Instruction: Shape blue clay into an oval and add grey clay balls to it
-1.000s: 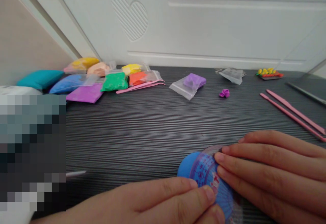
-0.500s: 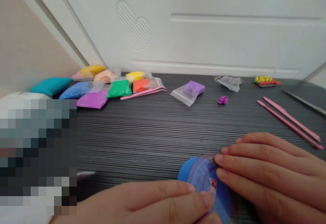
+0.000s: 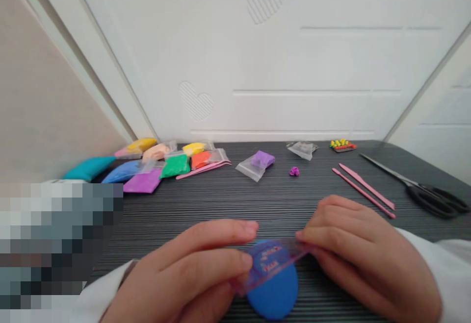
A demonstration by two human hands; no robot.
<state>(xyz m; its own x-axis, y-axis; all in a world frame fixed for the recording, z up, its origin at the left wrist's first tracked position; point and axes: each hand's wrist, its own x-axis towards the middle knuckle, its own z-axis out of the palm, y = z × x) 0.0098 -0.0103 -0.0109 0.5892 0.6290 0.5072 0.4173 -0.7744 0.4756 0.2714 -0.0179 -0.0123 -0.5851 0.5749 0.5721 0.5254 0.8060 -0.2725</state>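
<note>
A flat blue clay disc (image 3: 274,294) lies on the dark striped table (image 3: 221,205) near its front edge. Above the disc, a clear plastic protractor (image 3: 270,261) with blue and red print is lifted and tilted. My left hand (image 3: 191,274) pinches its left end, fingers closed. My right hand (image 3: 353,254) grips its right end with closed fingers. Both wrists wear white sleeves.
Several bags of coloured clay (image 3: 162,163) lie at the back left, with a purple clay bag (image 3: 256,162) and a small purple clay rose (image 3: 294,171) nearer the middle. Two pink modelling sticks (image 3: 362,190) and black scissors (image 3: 423,193) sit at right. A blurred patch covers the lower left.
The protractor, pressed flat on the blue disc before, is now lifted off it between both hands. The camera has tilted up and back, bringing the scissors into view.
</note>
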